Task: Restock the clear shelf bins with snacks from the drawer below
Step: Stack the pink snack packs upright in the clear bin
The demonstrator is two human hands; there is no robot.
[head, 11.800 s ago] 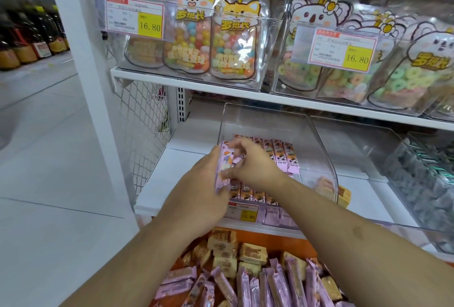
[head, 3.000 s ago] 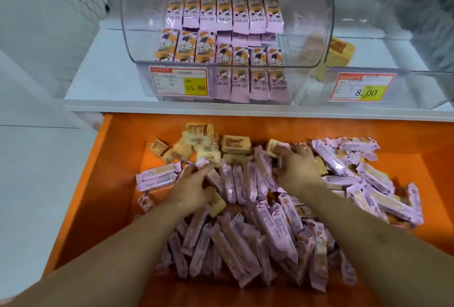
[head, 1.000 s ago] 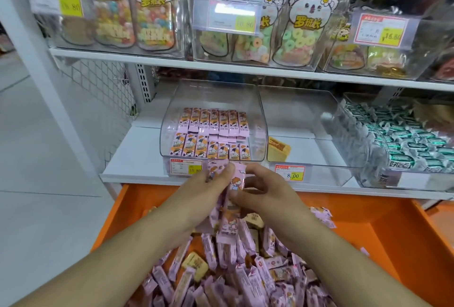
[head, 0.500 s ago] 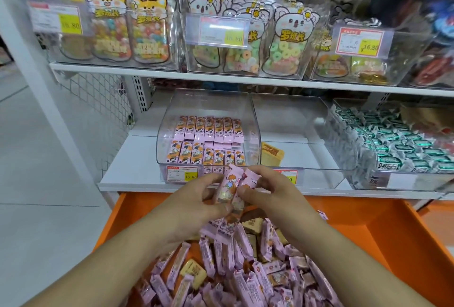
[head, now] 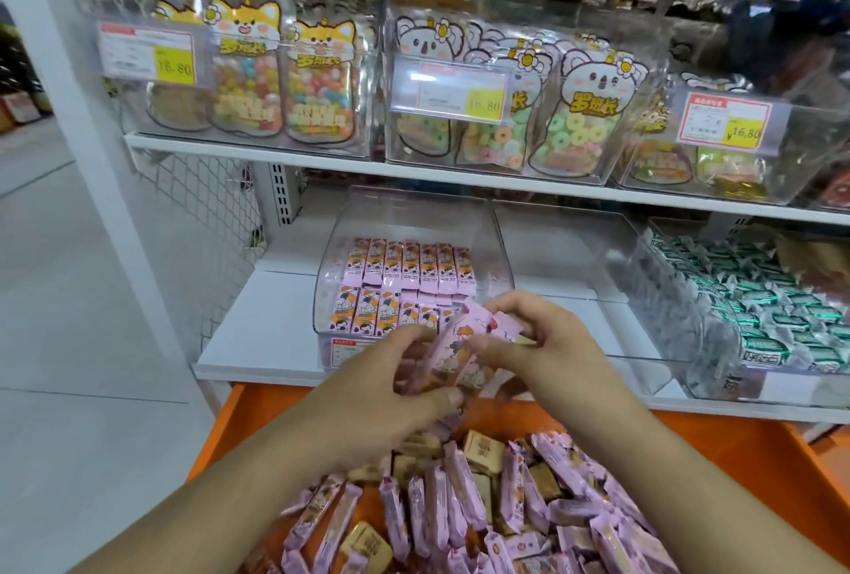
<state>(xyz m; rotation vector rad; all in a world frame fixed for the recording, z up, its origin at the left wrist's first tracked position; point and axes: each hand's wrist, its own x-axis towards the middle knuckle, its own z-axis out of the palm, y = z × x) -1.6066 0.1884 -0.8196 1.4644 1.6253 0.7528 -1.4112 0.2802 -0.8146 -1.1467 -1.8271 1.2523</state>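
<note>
Both hands raised in front of the shelf edge, above the open orange drawer (head: 221, 431). My left hand (head: 386, 394) grips a small bundle of pink snack bars (head: 453, 353), thumb curled across the lower ends, fingers behind. My right hand (head: 547, 348) pinches the upper ends of the same bundle, fingertips bent over the wrappers. The bars are blurred, so I cannot count them.

The bundle sits just in front of the clear bin (head: 414, 215) on the lower shelf, near its front wall and not inside it. That bin holds two tidy rows of the same pink bars, standing side by side. The next clear bin (head: 565, 242) to the right looks mostly bare; my hand hides its front.

Drawer below: a loose heap of pink bars (head: 460, 504) mixed with small tan square packets (head: 480, 451).

Further right, a bin of green-wrapped candies (head: 763, 311). Upper shelf: bins of candy bags (head: 317, 86) with yellow price tags (head: 483, 103).
</note>
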